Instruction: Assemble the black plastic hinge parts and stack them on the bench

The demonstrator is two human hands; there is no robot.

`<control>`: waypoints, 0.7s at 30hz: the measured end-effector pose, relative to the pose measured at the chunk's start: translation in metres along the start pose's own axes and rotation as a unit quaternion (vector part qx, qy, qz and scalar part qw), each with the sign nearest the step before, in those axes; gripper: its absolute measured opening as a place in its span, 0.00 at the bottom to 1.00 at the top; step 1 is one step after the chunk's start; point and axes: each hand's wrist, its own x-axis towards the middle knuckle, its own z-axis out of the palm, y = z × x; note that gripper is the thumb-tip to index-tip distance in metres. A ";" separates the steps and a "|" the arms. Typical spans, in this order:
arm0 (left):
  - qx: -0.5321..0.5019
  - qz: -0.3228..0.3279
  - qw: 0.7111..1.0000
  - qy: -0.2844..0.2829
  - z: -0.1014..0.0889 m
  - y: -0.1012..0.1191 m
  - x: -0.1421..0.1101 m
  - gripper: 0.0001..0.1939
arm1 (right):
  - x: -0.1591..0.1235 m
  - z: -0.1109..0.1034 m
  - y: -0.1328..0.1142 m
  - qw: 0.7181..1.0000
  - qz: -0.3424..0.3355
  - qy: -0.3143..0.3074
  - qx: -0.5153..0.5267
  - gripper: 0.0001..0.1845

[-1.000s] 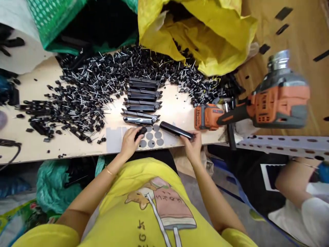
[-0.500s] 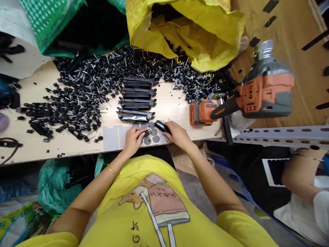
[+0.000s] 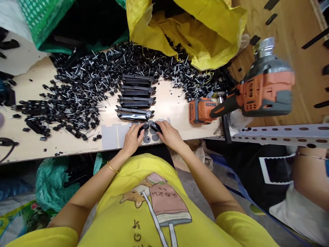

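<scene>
Holding a short black part [image 3: 144, 127] in my left hand [image 3: 132, 140], with the thumb and fingers clenching around its sides. My right hand [image 3: 171, 138] is grasping a longer-looking black piece [image 3: 155, 127], though the palm is covering a good bit of it, so I'm not able to tell its full length. Both parts are sitting right at the near edge of the bench [image 3: 169, 103], their ends facing each other and nearly meeting; from where I'm operating I can't tell if they're touching. Some flat gray discs [image 3: 155, 137] are showing just under and between my hands, and gray rectangular sheets [image 3: 109, 136] are lying to the left of them.

Just beyond my hands, four black assemblies [image 3: 136, 102] are lying crosswise in a stacked-up row, the nearest one catching a lot of glare. A huge heap of small black parts with metal pins [image 3: 84, 92] is spreading around the left and far sides. Behind that, a green sack [image 3: 48, 20] is gaping at far left and a yellow sack [image 3: 221, 37] is standing at far center. Over on the right, an orange and gray power tool [image 3: 267, 92] is pointing its battery end toward my right hand, well apart from it.
</scene>
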 end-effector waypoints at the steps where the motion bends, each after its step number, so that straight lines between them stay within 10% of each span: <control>1: -0.003 -0.011 1.000 0.009 0.002 0.001 -0.001 0.14 | 0.002 0.001 -0.003 1.000 -0.002 -0.001 0.009 0.22; 9: 0.071 0.004 0.997 0.026 0.023 0.007 -0.003 0.17 | -0.004 0.010 -0.012 0.998 0.033 0.001 0.046 0.24; 21: 0.137 0.068 0.985 -0.074 0.066 0.049 0.063 0.15 | -0.004 -0.011 0.065 0.989 0.055 0.110 0.085 0.24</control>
